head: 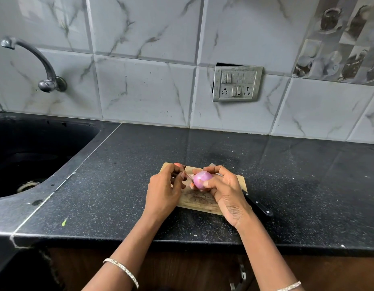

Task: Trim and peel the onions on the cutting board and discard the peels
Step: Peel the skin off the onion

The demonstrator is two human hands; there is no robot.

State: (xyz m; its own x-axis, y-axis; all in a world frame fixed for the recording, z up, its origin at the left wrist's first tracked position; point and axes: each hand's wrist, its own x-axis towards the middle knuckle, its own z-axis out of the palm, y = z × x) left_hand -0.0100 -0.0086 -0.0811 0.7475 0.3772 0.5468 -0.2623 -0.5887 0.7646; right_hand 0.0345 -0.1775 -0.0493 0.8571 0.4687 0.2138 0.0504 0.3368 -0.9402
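Pink, glossy flesh shows on the onion [202, 180] held over the wooden cutting board [197, 203] at mid-frame. The right hand [228, 192] is curled round it, and the left hand [164, 190] pinches a papery strip of peel [189, 176] at its end. Peeling looks to be the step in hand. Next, probably: pull the strip free and discard it, then take the unpeeled onion [178, 164] at the board's upper left corner

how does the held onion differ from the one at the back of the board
The held onion is pink, mostly peeled; the back onion looks orange-brown, unpeeled. The right hand grips the held onion above the cutting board while the left hand pinches its peel; the back onion lies on it, mostly hidden. Both look round.
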